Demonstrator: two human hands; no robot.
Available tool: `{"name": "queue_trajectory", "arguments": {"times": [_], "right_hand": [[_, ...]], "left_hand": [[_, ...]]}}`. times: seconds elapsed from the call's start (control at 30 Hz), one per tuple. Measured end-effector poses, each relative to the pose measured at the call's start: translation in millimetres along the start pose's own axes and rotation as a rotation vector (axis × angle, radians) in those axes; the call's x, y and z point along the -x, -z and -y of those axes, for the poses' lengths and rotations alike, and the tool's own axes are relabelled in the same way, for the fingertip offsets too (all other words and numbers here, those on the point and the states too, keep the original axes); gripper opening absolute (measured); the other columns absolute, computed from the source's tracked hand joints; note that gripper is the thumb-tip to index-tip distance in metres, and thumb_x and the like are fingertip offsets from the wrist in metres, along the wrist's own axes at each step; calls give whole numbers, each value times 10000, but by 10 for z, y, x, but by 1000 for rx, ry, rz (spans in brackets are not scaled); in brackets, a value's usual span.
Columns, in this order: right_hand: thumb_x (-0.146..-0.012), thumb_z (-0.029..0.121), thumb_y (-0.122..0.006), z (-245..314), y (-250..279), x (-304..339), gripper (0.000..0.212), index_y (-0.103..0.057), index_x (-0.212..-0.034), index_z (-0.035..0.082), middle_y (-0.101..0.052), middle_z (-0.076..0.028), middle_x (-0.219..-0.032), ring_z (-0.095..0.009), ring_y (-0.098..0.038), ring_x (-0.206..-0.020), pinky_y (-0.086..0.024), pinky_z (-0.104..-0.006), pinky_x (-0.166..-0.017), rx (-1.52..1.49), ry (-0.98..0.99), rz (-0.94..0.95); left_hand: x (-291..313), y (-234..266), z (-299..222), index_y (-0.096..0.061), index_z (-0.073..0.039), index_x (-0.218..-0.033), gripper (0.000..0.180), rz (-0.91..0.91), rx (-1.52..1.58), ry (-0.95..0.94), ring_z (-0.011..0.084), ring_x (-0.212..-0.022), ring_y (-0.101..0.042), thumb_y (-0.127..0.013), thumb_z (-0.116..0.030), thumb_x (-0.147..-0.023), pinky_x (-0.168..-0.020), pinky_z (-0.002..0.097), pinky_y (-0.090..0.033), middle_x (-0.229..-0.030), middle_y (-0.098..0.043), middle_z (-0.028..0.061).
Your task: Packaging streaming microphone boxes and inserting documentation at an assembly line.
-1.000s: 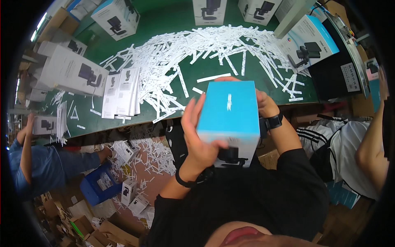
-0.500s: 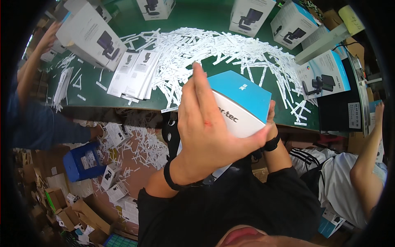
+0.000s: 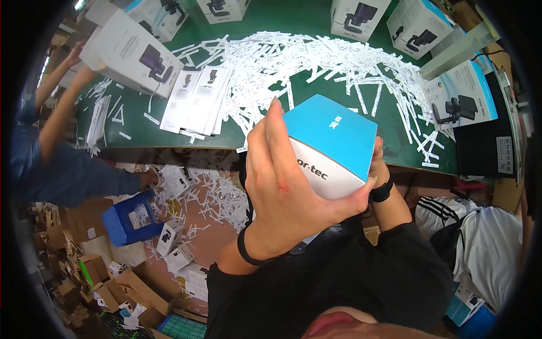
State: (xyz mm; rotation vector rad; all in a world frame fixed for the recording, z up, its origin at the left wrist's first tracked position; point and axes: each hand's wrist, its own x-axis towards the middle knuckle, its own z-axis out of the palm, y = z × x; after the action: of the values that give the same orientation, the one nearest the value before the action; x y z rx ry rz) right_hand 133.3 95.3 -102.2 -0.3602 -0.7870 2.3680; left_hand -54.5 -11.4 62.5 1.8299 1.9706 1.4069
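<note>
A hand could slip over the green table (image 3: 400,141) right of the held box (image 3: 333,134), or between two white boxes (image 3: 358,20) at the far side. Paper strips (image 3: 271,62) heap up in the middle, a big box (image 3: 130,51) and booklets (image 3: 195,107) block the left, and a post (image 3: 460,52) and another box (image 3: 464,93) block the right.

Held blue-and-white box (image 3: 333,141): white lettering on top, bold dark lettering on the near side. Tall white carton (image 3: 127,51), far left: grey heading, smaller lines under it. Leaflets (image 3: 195,104): body print too small from where I'm standing. Blue-edged carton (image 3: 466,93), right: dark lettering beside the picture. Black panel (image 3: 480,141), far right: pale label (image 3: 504,154), dark characters.
</note>
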Motion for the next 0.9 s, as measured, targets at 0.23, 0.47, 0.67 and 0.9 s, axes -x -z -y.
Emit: {"name": "queue_trajectory", "arguments": {"times": [0.23, 0.47, 0.67, 0.9], "right_hand": [[-731, 683, -819, 77, -20, -58, 1183, -326, -1564, 2, -487, -178, -1517, -294, -508, -1387, -438, -456, -1143, 43, 54, 15], [-672, 675, -872, 480, 41, -119, 1233, -356, -1533, -41, -522, -197, -1479, -284, -545, -1350, -478, -453, -1104, 222, -223, 201], [-744, 667, -823, -32, 150, -353, 1007, -514, -1397, -35, -627, -134, -1307, -201, -613, -1174, -520, -356, -1002, 323, -246, 266], [-781, 271, -893, 438, -911, 154, 443, -688, -1113, 61, -695, -39, -848, -102, -504, -601, -425, -293, -560, 1337, 392, -317]], "left_hand": [[26, 48, 36, -426, 133, -1414, 1254, 7, -8, -93, 360, -1031, -607, -901, -675, -581, -855, 441, -525, -1201, -540, 252], [-286, -100, 517, -674, 7, -1272, 1113, 531, 593, -356, 356, -1013, -576, -543, -939, -702, -980, 474, -459, -1152, -580, 188], [-460, -272, 944, -559, 17, -1443, 1157, 774, 571, -389, 456, -1469, -369, -354, -938, -823, -1198, 558, -257, -1523, -477, 252], [184, -185, 1272, -349, 34, -1572, 1032, 777, 1144, 314, 292, -1342, -537, -634, -686, -890, -1152, 408, -386, -1458, -542, 229]]}}
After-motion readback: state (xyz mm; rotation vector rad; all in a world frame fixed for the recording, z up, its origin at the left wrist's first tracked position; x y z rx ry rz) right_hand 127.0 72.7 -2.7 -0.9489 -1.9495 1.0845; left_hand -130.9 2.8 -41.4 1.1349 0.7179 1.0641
